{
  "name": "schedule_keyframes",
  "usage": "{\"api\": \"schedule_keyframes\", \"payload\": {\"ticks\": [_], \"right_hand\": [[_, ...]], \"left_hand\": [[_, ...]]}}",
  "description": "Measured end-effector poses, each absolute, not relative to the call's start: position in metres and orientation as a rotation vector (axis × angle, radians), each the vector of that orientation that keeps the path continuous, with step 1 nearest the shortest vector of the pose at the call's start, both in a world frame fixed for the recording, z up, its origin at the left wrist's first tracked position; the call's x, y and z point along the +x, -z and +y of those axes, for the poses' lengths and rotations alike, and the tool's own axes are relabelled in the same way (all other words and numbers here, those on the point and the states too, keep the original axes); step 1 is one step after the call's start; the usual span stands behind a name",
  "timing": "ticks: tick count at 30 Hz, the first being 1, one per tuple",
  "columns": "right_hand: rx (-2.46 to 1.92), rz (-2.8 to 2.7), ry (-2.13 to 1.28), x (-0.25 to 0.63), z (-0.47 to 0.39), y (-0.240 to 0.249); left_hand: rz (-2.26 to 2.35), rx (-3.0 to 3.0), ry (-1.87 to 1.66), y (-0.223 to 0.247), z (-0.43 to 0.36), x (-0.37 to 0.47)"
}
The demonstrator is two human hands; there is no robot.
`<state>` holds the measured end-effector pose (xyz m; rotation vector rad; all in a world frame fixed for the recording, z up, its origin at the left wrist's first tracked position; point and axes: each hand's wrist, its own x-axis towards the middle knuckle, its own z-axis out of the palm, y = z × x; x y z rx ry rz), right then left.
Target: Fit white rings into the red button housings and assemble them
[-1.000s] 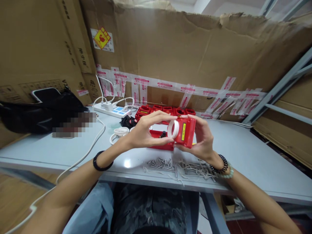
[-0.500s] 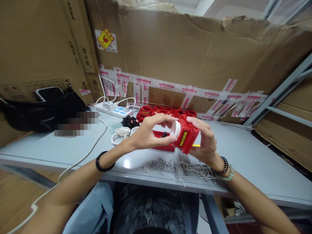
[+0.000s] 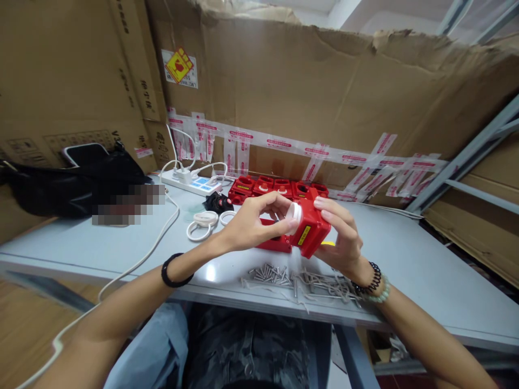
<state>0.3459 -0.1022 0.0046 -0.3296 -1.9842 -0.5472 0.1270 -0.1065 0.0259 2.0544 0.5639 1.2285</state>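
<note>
Both hands share the grip: right hand [image 3: 339,237] wraps the red plastic housing [image 3: 311,227], tilted above the table [image 3: 425,270], while left hand [image 3: 251,224] pinches the white ring [image 3: 294,214] against its face. Loose screws [image 3: 279,274] lie just nearer; more red housings [image 3: 275,187] sit farther back.

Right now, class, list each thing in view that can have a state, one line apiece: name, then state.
Red switch housing: held off the table, tilted, by both hands.
White ring: seated on the housing's face, left hand pinching it.
Right hand: grip closed round the housing.
Red housings: lined up by the cardboard.
Screws: loose heap on the table.
Power strip: plugs inserted.
</note>
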Motion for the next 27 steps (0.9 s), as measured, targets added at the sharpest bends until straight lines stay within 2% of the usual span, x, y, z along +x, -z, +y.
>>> {"api": "schedule_keyframes", "payload": {"ticks": [14, 27], "right_hand": [[-0.270, -1.999, 0.683, 0.3446, -0.1050, -0.0052], [-0.306, -1.924, 0.557, 0.3439, -0.0999, -0.0029]], "left_hand": [[0.631, 1.917, -1.146, -0.0251, -0.1079, 0.1302], [0.467, 2.032, -1.262, -0.0277, -0.1116, 0.1255]]}}
